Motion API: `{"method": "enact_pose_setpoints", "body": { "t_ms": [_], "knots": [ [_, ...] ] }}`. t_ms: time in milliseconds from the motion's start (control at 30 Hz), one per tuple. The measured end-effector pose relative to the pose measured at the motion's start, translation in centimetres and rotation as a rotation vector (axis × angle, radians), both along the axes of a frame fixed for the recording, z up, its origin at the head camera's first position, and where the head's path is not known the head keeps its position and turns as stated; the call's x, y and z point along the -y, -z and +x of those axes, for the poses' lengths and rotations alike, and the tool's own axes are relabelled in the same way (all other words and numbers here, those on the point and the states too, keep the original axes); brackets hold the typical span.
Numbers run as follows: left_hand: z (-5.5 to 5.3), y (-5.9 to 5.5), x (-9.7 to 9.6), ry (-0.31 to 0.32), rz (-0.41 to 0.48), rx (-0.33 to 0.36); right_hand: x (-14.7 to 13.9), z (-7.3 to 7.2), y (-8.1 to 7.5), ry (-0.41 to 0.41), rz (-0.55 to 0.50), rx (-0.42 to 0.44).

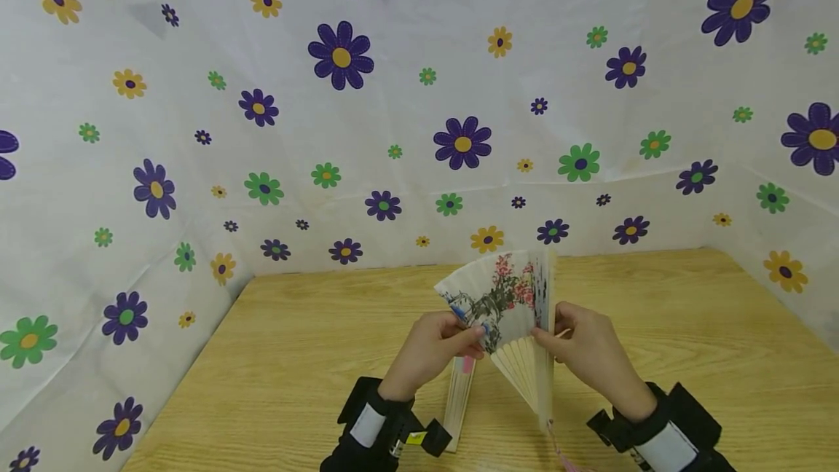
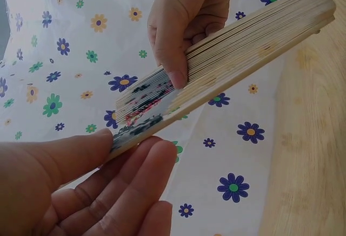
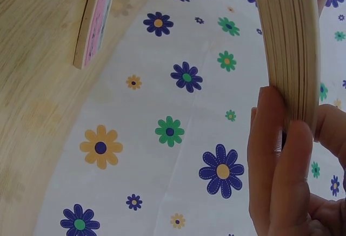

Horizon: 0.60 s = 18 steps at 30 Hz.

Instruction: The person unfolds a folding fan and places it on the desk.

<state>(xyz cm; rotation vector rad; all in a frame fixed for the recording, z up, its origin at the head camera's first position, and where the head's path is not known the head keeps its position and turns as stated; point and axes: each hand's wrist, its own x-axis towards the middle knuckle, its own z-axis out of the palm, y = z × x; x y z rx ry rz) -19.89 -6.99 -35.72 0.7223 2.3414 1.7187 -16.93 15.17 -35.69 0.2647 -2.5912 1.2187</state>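
Note:
A folding fan (image 1: 505, 297) with white paper, pink blossoms and pale sticks is held up, partly spread, above the table. My left hand (image 1: 435, 352) pinches its outer left edge between thumb and fingers. On the other side, my right hand (image 1: 586, 344) pinches the bunched sticks, thumb in front. In the left wrist view the sticks (image 2: 259, 35) appear stacked closely, with the left thumb and fingers at the tip. The right wrist view has the fingers round the stick stack (image 3: 292, 46). A pink tassel (image 1: 564, 461) hangs from the fan's lower end.
A second, folded fan (image 1: 460, 403) with a pink part lies on the wooden table (image 1: 295, 355), below and left of the held fan. A white cloth (image 1: 406, 108) printed with flowers hangs behind and along both sides of the table.

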Motion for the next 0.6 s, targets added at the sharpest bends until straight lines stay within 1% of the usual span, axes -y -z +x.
{"method": "enact_pose_setpoints", "body": {
  "t_ms": [67,200,367,600],
  "knots": [
    [0.0,0.1,0.0,0.001,-0.003,-0.003,-0.1,0.0,0.0,-0.001,-0.001,-0.004],
    [-0.1,0.1,0.2,-0.019,-0.02,-0.014,-0.3,-0.2,-0.2,0.002,-0.001,-0.006],
    [-0.3,0.1,0.4,-0.04,-0.009,-0.024,-0.9,-0.5,-0.3,0.014,0.0,0.002],
    [-0.4,0.1,0.3,-0.069,-0.01,-0.016,-1.3,-0.5,-0.5,0.022,0.003,-0.009]
  ]
}}
